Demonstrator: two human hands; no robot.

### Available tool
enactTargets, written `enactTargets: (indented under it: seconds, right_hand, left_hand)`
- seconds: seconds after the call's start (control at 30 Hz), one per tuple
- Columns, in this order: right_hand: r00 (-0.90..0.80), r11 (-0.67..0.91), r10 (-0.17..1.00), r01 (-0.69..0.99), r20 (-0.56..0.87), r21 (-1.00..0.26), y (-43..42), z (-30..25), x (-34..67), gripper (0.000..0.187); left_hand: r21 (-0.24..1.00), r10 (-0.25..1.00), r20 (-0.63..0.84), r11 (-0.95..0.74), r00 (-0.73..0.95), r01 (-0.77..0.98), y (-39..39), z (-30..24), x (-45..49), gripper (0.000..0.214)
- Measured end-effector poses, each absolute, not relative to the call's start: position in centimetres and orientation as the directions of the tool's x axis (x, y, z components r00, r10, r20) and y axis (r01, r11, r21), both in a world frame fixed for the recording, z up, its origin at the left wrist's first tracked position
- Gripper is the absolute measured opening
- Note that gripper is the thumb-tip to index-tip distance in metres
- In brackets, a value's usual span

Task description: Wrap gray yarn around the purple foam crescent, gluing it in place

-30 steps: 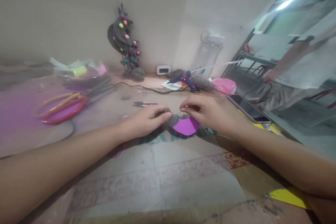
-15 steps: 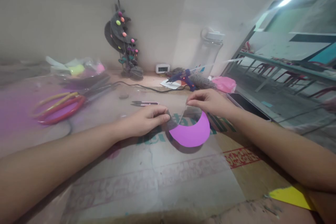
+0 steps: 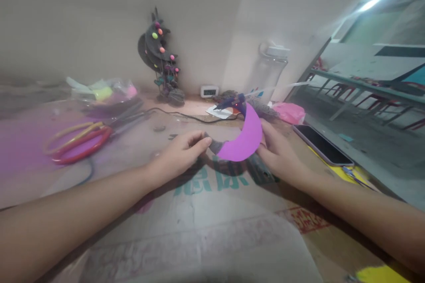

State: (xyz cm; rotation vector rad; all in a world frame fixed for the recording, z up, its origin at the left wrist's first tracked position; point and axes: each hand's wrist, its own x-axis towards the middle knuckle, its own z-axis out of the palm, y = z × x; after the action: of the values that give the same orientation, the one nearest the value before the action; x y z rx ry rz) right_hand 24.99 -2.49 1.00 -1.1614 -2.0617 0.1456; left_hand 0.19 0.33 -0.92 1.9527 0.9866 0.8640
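A purple paper crescent [image 3: 244, 139] is held up above the table, its far tip pointing upward. Grey yarn [image 3: 216, 145] covers its left end. My left hand [image 3: 187, 150] pinches that wrapped end between thumb and fingers. Close against the outer right edge of the crescent is my right hand [image 3: 277, 150], its fingers curled and partly hidden behind the paper. What those fingertips grip cannot be made out. Behind the upper tip lies a dark blue glue gun [image 3: 237, 102] with a small red light, partly covered by the crescent.
Red- and yellow-handled scissors [image 3: 83, 141] lie at left near a plastic bag of pompoms [image 3: 102, 93]. A decorated grey moon [image 3: 159, 53] leans on the wall. A small digital clock [image 3: 209, 92], clear bottle [image 3: 268, 70], pink bundle [image 3: 288, 112] and phone [image 3: 322, 143] stand or lie farther right.
The crescent has tilted up, its free tip rising in front of the glue gun. My right hand has moved from above the opening to the outer right edge; the strand it pinched no longer shows.
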Motion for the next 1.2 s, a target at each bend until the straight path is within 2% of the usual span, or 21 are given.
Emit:
enactTargets:
  seconds: [0.07, 0.13, 0.2, 0.27, 0.37, 0.47, 0.57, 0.7, 0.77, 0.83, 0.97, 1.03, 1.1, 1.2]
  right_hand:
    - [-0.293, 0.556, 0.821, 0.603, 0.49, -0.572, -3.4, 1.0, 24.4, 0.023]
    - [-0.298, 0.504, 0.863, 0.484, 0.407, -0.715, -3.6, 0.8, 23.8, 0.023]
    - [-0.286, 0.393, 0.912, 0.412, 0.292, -0.822, -3.5, 0.6, 23.4, 0.028]
    - [-0.266, 0.25, 0.953, 0.424, 0.145, -0.87, -3.3, 0.3, 23.1, 0.032]
    - [-0.236, 0.132, 0.971, 0.466, 0.02, -0.875, -3.2, 0.1, 22.9, 0.036]
    - [-0.211, 0.134, 0.977, 0.445, 0.042, -0.885, -3.4, 0.2, 22.9, 0.034]
    - [-0.22, 0.146, 0.974, 0.455, 0.048, -0.878, -3.7, 0.5, 22.8, 0.031]
    - [-0.355, 0.324, 0.923, 0.503, 0.15, -0.801, -3.6, 0.4, 23.1, 0.023]
    - [-0.432, 0.443, 0.872, 0.501, 0.229, -0.743, -3.4, 0.3, 23.5, 0.039]
    - [-0.424, 0.468, 0.865, 0.483, 0.269, -0.741, -3.1, 0.2, 23.8, 0.047]
    - [-0.145, 0.258, 0.964, 0.316, 0.222, -0.913, -2.3, 0.5, 24.2, 0.023]
    - [-0.049, 0.169, 0.985, 0.199, 0.162, -0.965, -1.9, 0.7, 24.3, 0.019]
    - [-0.092, 0.102, 0.991, 0.116, 0.092, -0.988, -1.7, 0.7, 24.3, 0.021]
    - [-0.349, -0.056, 0.935, 0.04, -0.067, -0.998, -1.8, 0.4, 24.2, 0.032]
  left_hand:
    - [0.852, 0.882, 0.259, -0.401, 0.394, 0.338, 0.5, -0.9, 0.2, 0.032]
    - [0.854, 0.891, 0.264, -0.394, 0.37, 0.34, 0.5, -0.8, 0.1, 0.032]
    - [0.837, 0.882, 0.241, -0.4, 0.405, 0.374, 0.3, -0.8, 0.1, 0.031]
    - [0.811, 0.858, 0.226, -0.428, 0.46, 0.399, 0.0, -0.8, 0.1, 0.032]
    - [0.817, 0.834, 0.205, -0.434, 0.513, 0.379, -0.2, -0.6, 0.2, 0.033]
    - [0.87, 0.821, 0.158, -0.379, 0.549, 0.316, -0.3, -0.4, 0.3, 0.032]
    - [0.859, 0.833, 0.148, -0.376, 0.532, 0.349, -0.2, -0.6, 0.3, 0.032]
    - [0.859, 0.838, 0.194, -0.396, 0.51, 0.324, 0.1, -1.1, 0.0, 0.033]
    - [0.882, 0.837, 0.207, -0.384, 0.507, 0.274, 0.2, -1.2, 0.0, 0.033]
    - [0.878, 0.827, 0.213, -0.396, 0.521, 0.27, 0.2, -1.2, -0.1, 0.033]
    - [0.768, 0.796, 0.23, -0.501, 0.559, 0.398, -0.1, -0.9, 0.0, 0.032]
    - [0.726, 0.788, 0.244, -0.535, 0.565, 0.432, -0.2, -0.7, 0.0, 0.033]
    - [0.711, 0.783, 0.255, -0.55, 0.567, 0.439, -0.3, -0.7, 0.0, 0.033]
    - [0.696, 0.762, 0.25, -0.57, 0.597, 0.436, -0.3, -0.6, 0.1, 0.033]
